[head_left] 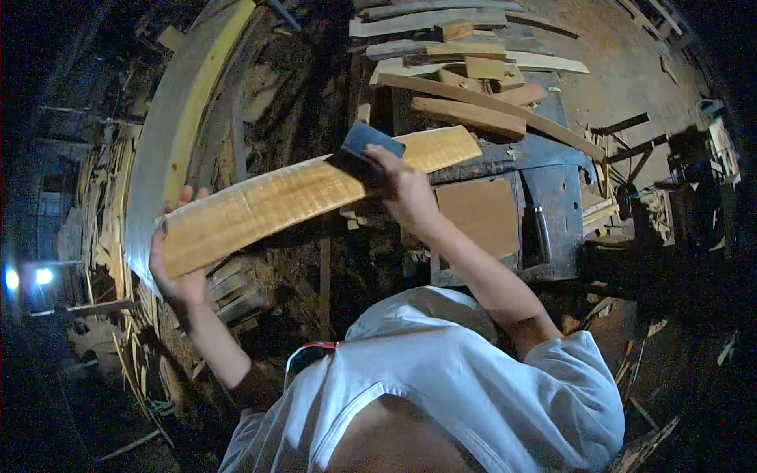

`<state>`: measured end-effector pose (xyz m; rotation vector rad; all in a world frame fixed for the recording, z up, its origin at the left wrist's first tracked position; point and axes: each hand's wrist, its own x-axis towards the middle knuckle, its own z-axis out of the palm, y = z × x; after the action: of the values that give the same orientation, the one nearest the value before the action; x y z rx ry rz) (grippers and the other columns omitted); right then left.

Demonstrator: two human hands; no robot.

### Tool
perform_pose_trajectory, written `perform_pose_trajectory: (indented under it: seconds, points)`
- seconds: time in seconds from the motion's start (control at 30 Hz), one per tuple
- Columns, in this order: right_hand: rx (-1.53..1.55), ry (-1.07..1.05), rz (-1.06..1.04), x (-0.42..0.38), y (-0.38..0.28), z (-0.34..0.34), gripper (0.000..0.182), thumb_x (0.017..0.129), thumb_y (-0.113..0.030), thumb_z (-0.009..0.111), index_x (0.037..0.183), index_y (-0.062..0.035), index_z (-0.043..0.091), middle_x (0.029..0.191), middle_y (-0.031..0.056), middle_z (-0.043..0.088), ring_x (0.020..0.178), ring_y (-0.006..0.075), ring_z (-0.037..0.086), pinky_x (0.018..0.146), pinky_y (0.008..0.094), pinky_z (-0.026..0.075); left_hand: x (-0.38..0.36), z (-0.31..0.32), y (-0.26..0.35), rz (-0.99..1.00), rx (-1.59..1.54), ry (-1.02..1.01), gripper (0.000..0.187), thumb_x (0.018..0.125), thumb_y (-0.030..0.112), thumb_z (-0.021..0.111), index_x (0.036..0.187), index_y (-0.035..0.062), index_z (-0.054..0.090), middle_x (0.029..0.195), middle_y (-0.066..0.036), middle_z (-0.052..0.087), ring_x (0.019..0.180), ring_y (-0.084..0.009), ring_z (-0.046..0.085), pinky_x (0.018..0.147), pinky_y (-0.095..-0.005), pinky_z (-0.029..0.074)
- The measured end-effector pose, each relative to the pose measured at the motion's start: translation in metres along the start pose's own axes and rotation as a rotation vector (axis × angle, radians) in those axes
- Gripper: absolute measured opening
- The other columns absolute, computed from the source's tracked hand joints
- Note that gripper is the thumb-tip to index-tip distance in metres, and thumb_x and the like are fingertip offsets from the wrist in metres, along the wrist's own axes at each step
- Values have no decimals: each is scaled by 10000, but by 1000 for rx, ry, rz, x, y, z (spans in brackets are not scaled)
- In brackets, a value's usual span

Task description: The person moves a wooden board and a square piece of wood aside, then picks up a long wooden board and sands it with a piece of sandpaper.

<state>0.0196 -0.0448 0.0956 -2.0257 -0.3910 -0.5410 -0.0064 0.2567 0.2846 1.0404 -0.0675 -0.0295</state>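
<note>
A pale, slightly curved wooden board [276,201] slants across the middle of the head view, its right end higher than its left. My left hand [180,272] is closed around the board's lower left end, with fingertips showing past the far edge. Towards the board's right part, my right hand [406,185] presses a dark sheet that looks like sandpaper [372,142] against the upper face. That sheet is bent over the board's far edge. The fingers of my right hand are partly in shadow and slightly blurred.
A workbench [556,185] at the right carries several wooden offcuts [469,117], a brown rectangular panel [479,215] and a dark-handled bladed tool [539,232]. Long curved planks [430,24] lie beyond. A large yellow-edged panel [177,102] stands at left. Scraps cover the floor.
</note>
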Motion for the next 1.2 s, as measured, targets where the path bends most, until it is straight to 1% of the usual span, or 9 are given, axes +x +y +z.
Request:
perform_pose_trajectory:
  seconds: [0.1, 0.23, 0.37, 0.5, 0.63, 0.83, 0.97, 1.1, 1.2]
  points:
    - [401, 138, 324, -25, 134, 36, 559, 653, -56, 663, 1186, -46, 495, 954, 165, 638, 833, 337, 624, 719, 382, 500, -4, -2, -1, 10, -3, -8, 340, 869, 227, 454, 1134, 20, 504, 1341, -217, 381, 1288, -405, 286, 1070, -535, 195]
    - [487, -26, 966, 21, -1, -15, 353, 894, -291, 436, 1082, -29, 580, 992, 149, 634, 879, 285, 612, 778, 368, 479, -7, -10, -2, -29, -9, -14, 338, 865, 222, 479, 1139, 28, 507, 1326, -204, 404, 1282, -393, 304, 1072, -529, 202]
    - [-92, -41, -110, 6, -53, 37, 702, 595, 40, 651, 1260, -22, 433, 1243, 200, 496, 1136, 334, 493, 978, 372, 402, -1, -15, -6, -13, 16, 62, 346, 863, 242, 482, 1137, 31, 506, 1318, -201, 412, 1289, -384, 296, 1078, -522, 192]
    - [488, 34, 401, -18, 61, 47, 659, 645, 9, 688, 1255, -110, 469, 1060, 184, 603, 969, 275, 608, 819, 354, 491, -4, -18, -6, -9, 66, 20, 348, 869, 249, 473, 1140, 32, 502, 1324, -205, 406, 1289, -375, 301, 1081, -513, 196]
    - [-231, -170, 473, -9, 51, -3, 582, 664, 38, 620, 1226, -27, 482, 1015, 184, 623, 905, 301, 626, 780, 351, 503, -7, -24, -8, -14, -24, -35, 336, 880, 241, 461, 1139, 30, 502, 1319, -205, 413, 1285, -376, 309, 1085, -502, 196]
    - [-79, -10, -48, -12, -31, 29, 479, 745, 37, 528, 1218, -17, 486, 1191, 190, 540, 1090, 321, 529, 884, 367, 445, -2, -22, -6, -22, -10, 80, 313, 886, 228, 460, 1120, 26, 508, 1301, -198, 436, 1278, -379, 319, 1085, -499, 195]
    - [1279, 268, 763, -16, 75, 8, 298, 799, -226, 603, 996, -3, 583, 817, 76, 629, 735, 187, 599, 666, 295, 468, -3, -36, -8, -31, -70, -39, 319, 887, 219, 455, 1134, 24, 505, 1299, -192, 439, 1276, -376, 321, 1085, -500, 196]
    - [1159, 258, 939, -18, 75, 19, 264, 788, -71, 559, 1047, -29, 579, 948, 110, 644, 836, 253, 621, 711, 325, 496, -8, -29, -10, -20, -79, -62, 332, 887, 214, 454, 1153, 21, 499, 1293, -184, 445, 1275, -367, 327, 1080, -505, 205]
    - [-217, 235, -91, -26, 23, 21, 419, 756, -19, 568, 1172, -37, 523, 1036, 142, 626, 888, 259, 629, 750, 330, 511, -6, -24, -9, -20, -80, -8, 337, 885, 219, 459, 1155, 21, 501, 1293, -177, 448, 1276, -360, 329, 1076, -509, 214]
